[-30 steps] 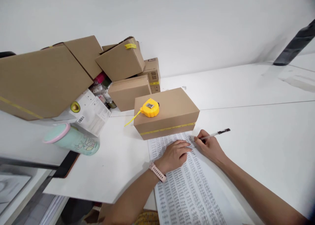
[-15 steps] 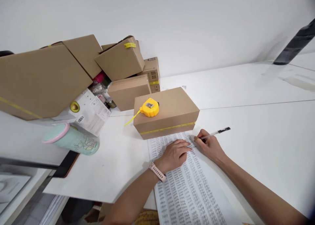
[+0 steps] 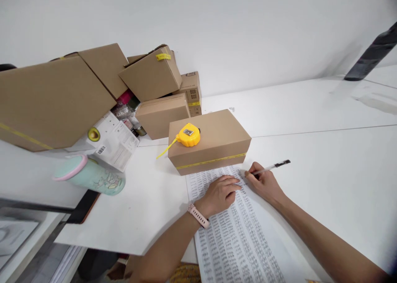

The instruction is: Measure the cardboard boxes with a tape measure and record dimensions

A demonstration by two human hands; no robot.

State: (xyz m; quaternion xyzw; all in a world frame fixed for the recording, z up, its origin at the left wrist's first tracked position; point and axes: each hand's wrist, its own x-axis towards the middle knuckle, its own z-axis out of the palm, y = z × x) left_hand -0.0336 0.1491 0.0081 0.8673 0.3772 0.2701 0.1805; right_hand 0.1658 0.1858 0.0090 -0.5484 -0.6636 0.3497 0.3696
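A long printed sheet (image 3: 235,241) covered in rows of small text lies on the white table (image 3: 325,171). My left hand (image 3: 221,195), with a pink watch at the wrist, rests flat on the sheet, fingers stretched out. My right hand (image 3: 263,183) pinches a pen (image 3: 273,166) with its tip on the upper part of the sheet. Just beyond both hands stands a closed cardboard box (image 3: 214,140) with a yellow tape band, and a yellow tape measure (image 3: 188,135) sits on its top left.
A pile of cardboard boxes (image 3: 93,89) leans at the left against the wall, with white packets (image 3: 113,140) under it. A mint tumbler (image 3: 89,175) with a pink rim lies on its side at the left. A dark object (image 3: 370,55) stands at far right.
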